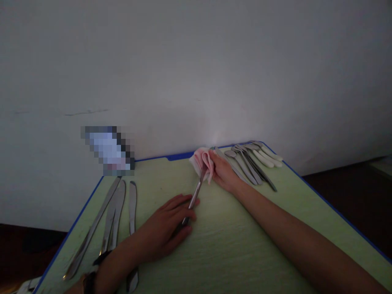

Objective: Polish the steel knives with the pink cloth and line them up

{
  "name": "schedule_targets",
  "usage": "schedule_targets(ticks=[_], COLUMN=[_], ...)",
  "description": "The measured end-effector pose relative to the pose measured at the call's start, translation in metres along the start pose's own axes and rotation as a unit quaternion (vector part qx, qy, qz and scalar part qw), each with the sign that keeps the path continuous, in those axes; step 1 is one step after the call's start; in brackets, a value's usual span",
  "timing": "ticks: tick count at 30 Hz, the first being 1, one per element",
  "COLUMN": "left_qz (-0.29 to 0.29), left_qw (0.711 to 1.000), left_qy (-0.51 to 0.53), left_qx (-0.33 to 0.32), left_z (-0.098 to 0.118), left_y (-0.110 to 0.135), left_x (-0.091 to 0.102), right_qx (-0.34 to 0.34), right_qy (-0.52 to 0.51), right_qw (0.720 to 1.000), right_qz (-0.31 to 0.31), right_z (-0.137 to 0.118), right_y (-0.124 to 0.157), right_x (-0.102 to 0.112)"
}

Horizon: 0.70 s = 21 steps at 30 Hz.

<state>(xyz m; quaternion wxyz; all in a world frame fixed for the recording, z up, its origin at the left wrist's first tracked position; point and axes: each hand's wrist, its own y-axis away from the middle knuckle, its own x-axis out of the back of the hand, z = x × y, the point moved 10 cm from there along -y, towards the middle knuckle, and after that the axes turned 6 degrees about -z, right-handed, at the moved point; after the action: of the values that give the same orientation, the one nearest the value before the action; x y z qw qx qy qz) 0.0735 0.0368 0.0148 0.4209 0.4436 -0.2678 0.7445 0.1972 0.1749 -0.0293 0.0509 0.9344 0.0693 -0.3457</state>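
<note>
My left hand (167, 230) rests on the green table (245, 245) and grips the handle end of a metal piece of cutlery (195, 195) that points away from me. My right hand (223, 173) is closed on a pink and white cloth (202, 161), which is wrapped round the far end of that piece of cutlery. The tip of the cutlery is hidden inside the cloth.
Three long knives (114, 212) lie side by side at the left of the table. A heap of several spoons and other cutlery (251, 161), some with white handles, lies at the far right by the wall. A blurred-out object (108, 151) stands at the far left edge.
</note>
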Motion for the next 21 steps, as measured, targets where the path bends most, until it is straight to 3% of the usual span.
schedule_targets(ticks=[6,12,19,21], left_qz=[-0.013,-0.008,0.001,0.001], left_qw=[1.0,1.0,1.0,1.0], left_qy=[-0.009,-0.009,-0.014,-0.021], left_qx=[0.006,0.009,0.002,0.005], left_z=[0.0,-0.001,0.002,0.001], left_y=[-0.001,0.0,-0.001,-0.001], left_x=[-0.002,-0.002,-0.001,-0.001], right_qx=[0.003,-0.016,-0.001,-0.004], right_qy=[-0.062,-0.099,-0.034,-0.002], right_qw=[0.996,0.995,0.999,1.0], right_qz=[0.066,0.004,0.002,-0.023], right_z=[0.003,-0.003,-0.003,0.0], right_y=[-0.007,-0.006,-0.002,0.0], right_x=[0.022,0.004,0.003,-0.003])
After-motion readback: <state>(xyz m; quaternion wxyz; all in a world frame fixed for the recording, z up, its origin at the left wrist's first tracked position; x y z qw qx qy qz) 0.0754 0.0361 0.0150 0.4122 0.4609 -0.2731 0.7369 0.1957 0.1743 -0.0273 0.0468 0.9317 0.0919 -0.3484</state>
